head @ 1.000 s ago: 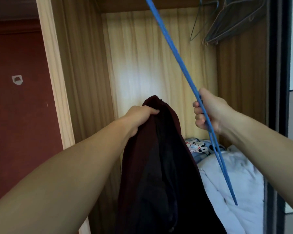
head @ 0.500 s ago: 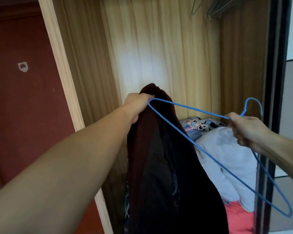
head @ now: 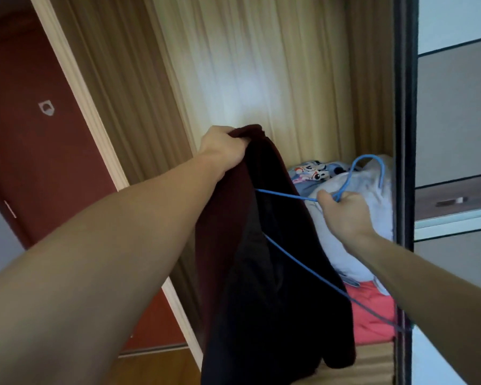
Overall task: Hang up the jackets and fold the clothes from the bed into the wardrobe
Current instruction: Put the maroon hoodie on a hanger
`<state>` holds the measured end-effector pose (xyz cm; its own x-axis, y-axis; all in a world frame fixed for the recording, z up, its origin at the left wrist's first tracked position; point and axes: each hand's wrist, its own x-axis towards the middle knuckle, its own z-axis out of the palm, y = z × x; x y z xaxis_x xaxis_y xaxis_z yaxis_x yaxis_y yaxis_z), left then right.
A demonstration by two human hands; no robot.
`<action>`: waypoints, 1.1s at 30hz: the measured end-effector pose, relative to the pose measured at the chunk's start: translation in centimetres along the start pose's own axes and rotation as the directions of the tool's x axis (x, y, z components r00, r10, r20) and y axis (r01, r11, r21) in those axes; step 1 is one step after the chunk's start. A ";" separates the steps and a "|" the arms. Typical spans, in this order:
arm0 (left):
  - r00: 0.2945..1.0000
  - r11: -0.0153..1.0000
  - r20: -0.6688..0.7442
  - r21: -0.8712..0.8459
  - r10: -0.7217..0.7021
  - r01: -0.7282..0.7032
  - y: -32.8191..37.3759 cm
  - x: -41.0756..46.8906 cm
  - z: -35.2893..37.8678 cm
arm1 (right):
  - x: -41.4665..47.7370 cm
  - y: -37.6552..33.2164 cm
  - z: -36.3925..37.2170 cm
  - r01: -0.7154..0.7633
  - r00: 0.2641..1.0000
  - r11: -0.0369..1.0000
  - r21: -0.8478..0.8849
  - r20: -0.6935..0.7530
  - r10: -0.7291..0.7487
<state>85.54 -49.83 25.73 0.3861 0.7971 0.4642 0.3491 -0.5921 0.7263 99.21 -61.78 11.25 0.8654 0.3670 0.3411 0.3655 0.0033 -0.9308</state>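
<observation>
A dark maroon jacket (head: 275, 273) hangs in front of the open wardrobe (head: 247, 79), pinched at its top by my left hand (head: 224, 150). My right hand (head: 345, 211) grips a blue wire hanger (head: 303, 262) just below its hook, which curves up over the hand. One hanger arm runs left from my right hand and disappears into the jacket's opening; the lower wire slants down to the right across the jacket's front. The hanger's left end is hidden inside the fabric.
On the wardrobe floor lie a white bundle (head: 372, 190), a cartoon-print cloth (head: 314, 170) and a red cloth (head: 372, 309). A dark sliding-door frame (head: 404, 162) stands on the right, a dark red door (head: 34, 134) on the left.
My right hand has brought the hanger down from overhead and pushed its left end into the jacket. The view has tilted down; the hangers on the rail are out of sight.
</observation>
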 end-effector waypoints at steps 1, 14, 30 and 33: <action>1.000 1.000 0.017 0.025 0.012 -0.012 0.2 -0.3 0.1 | -0.3 0.0 0.8 -0.005 1.000 1.000 0.024 0.014 0.005; 0.988 0.987 0.034 0.057 0.151 -0.153 -0.6 -0.6 -2.7 | -3.1 -1.8 7.2 -0.066 0.993 0.959 0.276 0.111 0.036; 0.951 0.979 0.288 0.132 0.112 -0.156 -4.7 1.1 -7.0 | 1.8 -4.8 7.8 0.124 0.991 0.936 0.330 -0.001 -0.130; 0.890 0.949 0.439 0.212 0.121 -0.234 -4.6 1.2 -6.9 | 2.3 -6.1 7.5 0.220 0.974 0.931 0.290 -0.010 -0.227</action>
<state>78.46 -45.37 26.45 0.7607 0.5860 0.2792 0.4221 -0.7733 0.4731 96.34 -53.99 16.75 0.7630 0.3477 0.5449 0.4316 0.3535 -0.8300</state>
